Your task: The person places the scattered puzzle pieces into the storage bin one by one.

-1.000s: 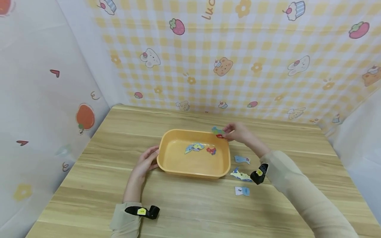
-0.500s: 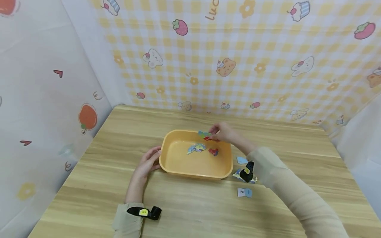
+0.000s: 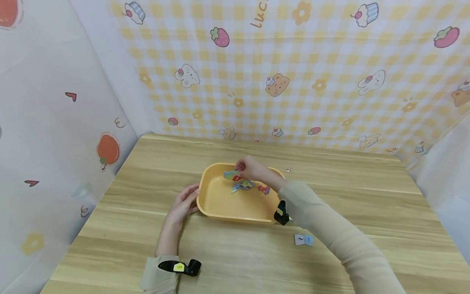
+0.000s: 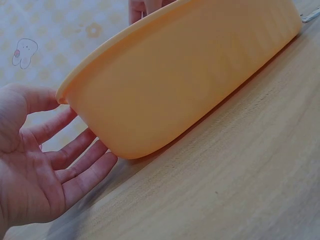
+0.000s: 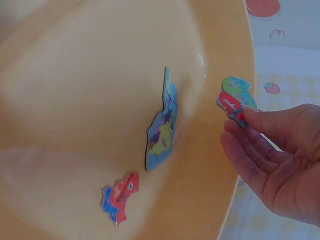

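Note:
A yellow plastic basin stands on the wooden table. My left hand is at its left end, thumb at the rim and relaxed fingers against the outer wall, as the left wrist view shows. Over the basin's back side, my right hand pinches a green, blue and red puzzle piece between thumb and fingertips. Below it on the basin floor lies a long blue and yellow puzzle piece. A smaller red and blue puzzle piece rests to the right of that one in the head view.
Right of the basin, a white and blue piece lies on the table. A tiny piece is near the basin's back right corner. My right sleeve covers the area beside the basin. A checked curtain hangs behind.
My right hand has moved left from the basin's back right corner, carrying the pinched puzzle piece over the basin. My left hand stays at the basin's left end.

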`<control>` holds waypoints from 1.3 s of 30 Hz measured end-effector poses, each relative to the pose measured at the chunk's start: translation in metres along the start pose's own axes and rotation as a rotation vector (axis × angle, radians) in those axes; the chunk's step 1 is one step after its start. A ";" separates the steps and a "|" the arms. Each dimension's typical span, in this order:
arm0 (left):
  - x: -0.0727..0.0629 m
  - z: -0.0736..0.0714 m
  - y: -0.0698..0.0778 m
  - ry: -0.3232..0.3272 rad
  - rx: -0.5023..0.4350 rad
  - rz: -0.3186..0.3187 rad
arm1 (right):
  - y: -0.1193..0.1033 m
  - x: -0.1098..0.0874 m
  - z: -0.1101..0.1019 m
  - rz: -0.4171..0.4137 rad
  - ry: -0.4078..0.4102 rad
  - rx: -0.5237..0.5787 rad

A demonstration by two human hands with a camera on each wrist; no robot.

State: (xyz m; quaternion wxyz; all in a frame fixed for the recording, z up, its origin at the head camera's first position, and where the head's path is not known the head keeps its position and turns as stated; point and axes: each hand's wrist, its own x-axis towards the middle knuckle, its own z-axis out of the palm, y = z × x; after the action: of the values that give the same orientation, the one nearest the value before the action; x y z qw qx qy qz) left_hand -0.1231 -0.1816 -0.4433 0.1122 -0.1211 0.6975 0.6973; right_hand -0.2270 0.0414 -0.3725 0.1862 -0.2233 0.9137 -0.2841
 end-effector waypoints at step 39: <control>0.003 0.000 -0.002 0.009 0.002 -0.027 | 0.008 -0.010 -0.001 -0.061 0.013 0.240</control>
State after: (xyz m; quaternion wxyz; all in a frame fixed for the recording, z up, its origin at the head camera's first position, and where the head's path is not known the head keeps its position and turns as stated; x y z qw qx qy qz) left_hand -0.1255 -0.1817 -0.4462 0.1185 -0.1334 0.6970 0.6945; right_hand -0.2218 0.0534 -0.3743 0.1969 -0.2250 0.8670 -0.3985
